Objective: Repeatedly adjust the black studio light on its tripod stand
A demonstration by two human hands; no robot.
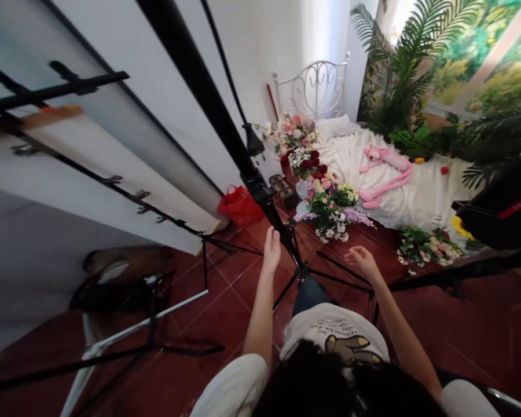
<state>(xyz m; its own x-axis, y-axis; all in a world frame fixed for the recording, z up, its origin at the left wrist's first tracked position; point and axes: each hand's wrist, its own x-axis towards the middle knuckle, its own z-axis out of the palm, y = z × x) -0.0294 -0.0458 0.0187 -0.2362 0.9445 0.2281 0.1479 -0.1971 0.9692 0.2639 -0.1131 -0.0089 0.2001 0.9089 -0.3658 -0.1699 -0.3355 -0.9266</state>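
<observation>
A black light stand [212, 98] rises from the floor in front of me and slants up to the upper left. My left hand [272, 248] is at its lower pole, fingers pointing up and close to the pole; whether they grip it is not clear. To the right of the stand, my right hand [361, 259] hangs in the air with its fingers loosely bent and apart, holding nothing. A black plug on a cable [254, 141] dangles beside the pole. Bunches of artificial flowers [325, 200] lie beyond my hands.
A white-draped bed [425, 191] holds a pink plush toy [388, 168]. Near the wall sits a red plastic bag [239, 205]. Backdrop boards with clips [125, 168] stand left. Tripod legs [338, 277] spread over the red tiles. A dark lamp housing [499, 202] is at right.
</observation>
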